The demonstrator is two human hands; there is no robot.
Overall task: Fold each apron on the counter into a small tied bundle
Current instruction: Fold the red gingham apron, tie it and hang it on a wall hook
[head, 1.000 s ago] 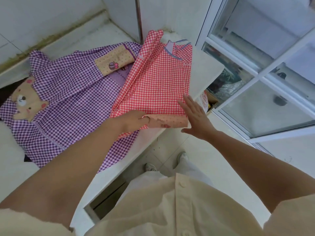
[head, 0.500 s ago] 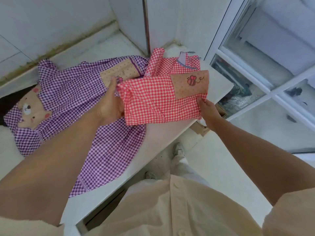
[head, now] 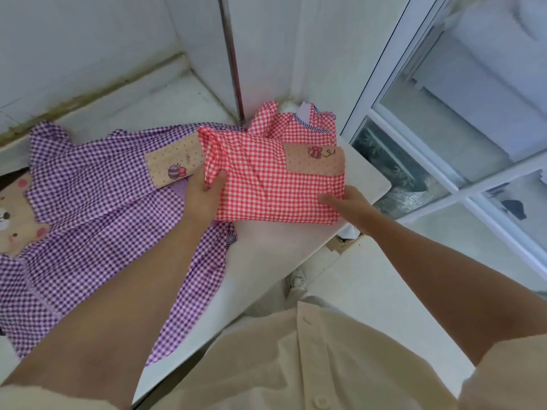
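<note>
Lowered since half a second ago, the folded red apron point(head: 266, 187) rests on the counter point(head: 281, 241), overlapping the purple apron point(head: 88, 202); left hand point(head: 204, 196) pinches its left edge, thumb on top; right hand point(head: 352, 205) grips its near right corner.

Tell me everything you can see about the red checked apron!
The red apron is red-and-white checked cloth, folded into a rectangle. A tan dotted pocket with a bee faces up; striped trim shows at the far end. The left hand grips its left edge, the right hand its near right corner. It overlaps the purple apron on the counter.
</note>
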